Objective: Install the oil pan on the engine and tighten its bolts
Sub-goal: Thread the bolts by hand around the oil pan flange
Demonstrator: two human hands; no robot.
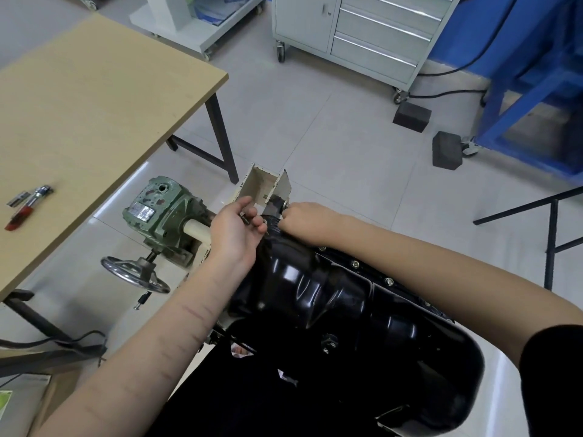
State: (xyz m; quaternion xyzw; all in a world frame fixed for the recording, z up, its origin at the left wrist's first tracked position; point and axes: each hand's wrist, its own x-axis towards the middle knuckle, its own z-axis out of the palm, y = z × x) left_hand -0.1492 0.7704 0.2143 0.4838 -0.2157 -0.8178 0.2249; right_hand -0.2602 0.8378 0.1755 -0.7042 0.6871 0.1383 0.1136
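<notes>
The glossy black oil pan lies on the upturned engine on a stand, filling the lower middle of the view. Several silver bolts sit along its right flange. My left hand hovers at the pan's far end, palm up, fingers curled around a small bolt. My right hand is at the far rim beside the cream bracket, fingers curled down on something at the flange that I cannot make out.
A wooden table stands at left with a red-handled ratchet and a socket on it. The stand's green gearbox and handwheel sit below. Grey drawer cabinet, two black blocks and a blue frame lie beyond.
</notes>
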